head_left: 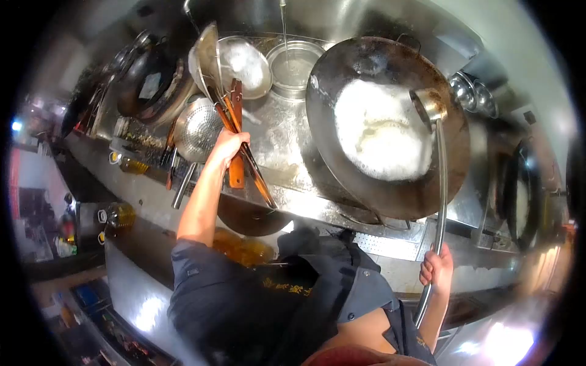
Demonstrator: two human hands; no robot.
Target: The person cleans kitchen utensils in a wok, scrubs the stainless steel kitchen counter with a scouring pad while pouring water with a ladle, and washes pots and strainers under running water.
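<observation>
My left hand (229, 147) is wrapped round the wooden handle of a skimmer (206, 61), whose round metal head is tilted up on edge. A wider brown wooden piece (237, 174) passes by the same fist; whether it is also gripped I cannot tell. My right hand (437, 268) is closed on the long metal handle of a ladle (441, 174). The ladle's bowl (428, 105) rests tilted at the right inner side of a large dark wok (390, 204). White foamy liquid (381, 131) fills the middle of the wok.
A perforated strainer (198, 131) lies left of my left hand. Behind stand a pan with white foam (244, 64) and a round metal pot (296, 68) under a thin stream of water. Another wok (140, 79) is at the far left. Oil jugs (119, 215) stand near the left edge.
</observation>
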